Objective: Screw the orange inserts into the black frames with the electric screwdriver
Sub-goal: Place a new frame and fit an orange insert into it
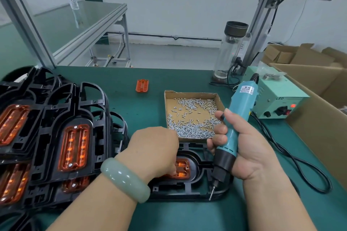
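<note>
Now, left hand (155, 148): over orange insert (183, 168), fingertips hidden, grip cannot tell
Right hand (242, 148): clasping electric screwdriver (236, 118)
Bit (212, 191): tilted, just right of orange insert, above black frame (197, 173)

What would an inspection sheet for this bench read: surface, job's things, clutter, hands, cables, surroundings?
Surface: green mat covers the bench.
Job's things: black frame under both hands, orange insert seated in it; stack of fitted frames at left; loose insert farther back; tray of screws.
Clutter: glass bottle, dark lid.
Hands: left hand on the orange insert, fingertips hidden; right hand grips electric screwdriver, bit tilted down over the frame's near edge.
Cables: black cord looping on the mat beside power box.
Surroundings: cardboard boxes at right; aluminium posts; second bench behind.
</note>
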Tool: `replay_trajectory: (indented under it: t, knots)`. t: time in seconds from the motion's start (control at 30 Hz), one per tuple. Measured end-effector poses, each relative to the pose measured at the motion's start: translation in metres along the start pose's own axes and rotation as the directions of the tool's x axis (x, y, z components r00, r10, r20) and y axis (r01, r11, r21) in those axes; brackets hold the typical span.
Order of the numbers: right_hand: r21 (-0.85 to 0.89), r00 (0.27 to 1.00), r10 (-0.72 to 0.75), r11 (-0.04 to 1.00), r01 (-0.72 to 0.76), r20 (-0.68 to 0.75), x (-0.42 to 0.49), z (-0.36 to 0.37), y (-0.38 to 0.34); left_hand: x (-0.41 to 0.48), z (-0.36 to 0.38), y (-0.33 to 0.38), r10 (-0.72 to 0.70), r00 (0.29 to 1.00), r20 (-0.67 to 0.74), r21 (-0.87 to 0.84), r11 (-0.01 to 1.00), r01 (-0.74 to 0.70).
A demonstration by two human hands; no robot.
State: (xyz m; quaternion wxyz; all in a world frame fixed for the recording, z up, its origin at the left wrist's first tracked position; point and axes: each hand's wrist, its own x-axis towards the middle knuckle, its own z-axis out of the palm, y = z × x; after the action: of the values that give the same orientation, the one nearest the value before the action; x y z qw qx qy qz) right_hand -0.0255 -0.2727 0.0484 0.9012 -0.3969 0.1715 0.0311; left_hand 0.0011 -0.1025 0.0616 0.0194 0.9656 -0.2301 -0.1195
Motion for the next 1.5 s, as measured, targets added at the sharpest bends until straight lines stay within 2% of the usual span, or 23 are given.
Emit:
replay_trajectory:
  t: [0.17, 0.23, 0.3, 0.37, 0.47, 0.53, 0.63, 0.77, 0.9, 0.97, 1.13, 1.37, 1.5]
  knots:
    - [-0.014, 1.000, 0.010, 1.000, -0.010, 0.007, -0.001, 0.002, 0.001, 0.000, 0.001, 0.004, 0.037, 0.998, 0.042, 0.044, 0.998, -0.038]
    - [-0.026, 1.000, 0.012, 1.000, -0.012, 0.011, -0.002, 0.002, 0.001, 0.000, 0.001, 0.001, 0.057, 0.995, 0.081, 0.022, 0.998, -0.059]
    - [-0.015, 1.000, 0.016, 1.000, -0.015, 0.017, -0.002, 0.001, 0.001, 0.001, -0.001, -0.002, 0.052, 0.997, 0.064, -0.054, 0.997, -0.049]
    - [0.006, 1.000, 0.017, 1.000, -0.017, 0.018, -0.002, 0.001, 0.000, 0.005, -0.002, -0.006, 0.013, 0.997, -0.070, -0.175, 0.984, -0.025]
    - [0.013, 1.000, 0.008, 1.000, -0.008, 0.006, -0.002, 0.001, 0.000, 0.017, 0.007, -0.008, -0.048, 0.929, -0.367, -0.235, 0.971, -0.043]
    - [0.007, 1.000, 0.007, 1.000, -0.007, -0.003, -0.002, 0.001, 0.001, 0.026, 0.015, -0.005, -0.015, 0.907, -0.420, -0.229, 0.969, -0.090]
    - [0.000, 1.000, 0.007, 1.000, -0.007, -0.007, -0.002, 0.001, 0.001, 0.035, 0.025, 0.003, 0.012, 0.907, -0.421, -0.190, 0.976, -0.102]
    - [-0.008, 1.000, 0.007, 1.000, -0.007, -0.001, -0.002, 0.001, 0.002, 0.040, 0.029, 0.007, -0.103, 0.916, -0.387, -0.137, 0.989, 0.053]
    - [-0.029, 1.000, 0.002, 1.000, -0.002, 0.005, -0.004, 0.002, 0.003, 0.044, 0.023, 0.006, -0.196, 0.936, -0.294, -0.307, 0.946, 0.102]
    - [-0.032, 1.000, 0.001, 0.999, -0.001, 0.003, -0.004, 0.002, 0.004, 0.047, 0.019, 0.006, -0.211, 0.941, -0.265, -0.329, 0.937, 0.118]
    - [-0.012, 1.000, 0.007, 1.000, -0.007, 0.010, -0.001, 0.001, 0.003, 0.044, 0.017, 0.006, -0.221, 0.903, -0.368, -0.327, 0.940, 0.097]
    - [0.003, 1.000, 0.009, 1.000, -0.009, 0.013, -0.001, 0.003, 0.006, 0.059, 0.011, 0.009, -0.254, 0.917, -0.308, -0.195, 0.960, 0.200]
    - [0.008, 0.999, 0.005, 1.000, -0.005, 0.032, 0.000, 0.003, 0.005, 0.060, 0.016, 0.008, -0.199, 0.904, -0.378, -0.176, 0.974, 0.140]
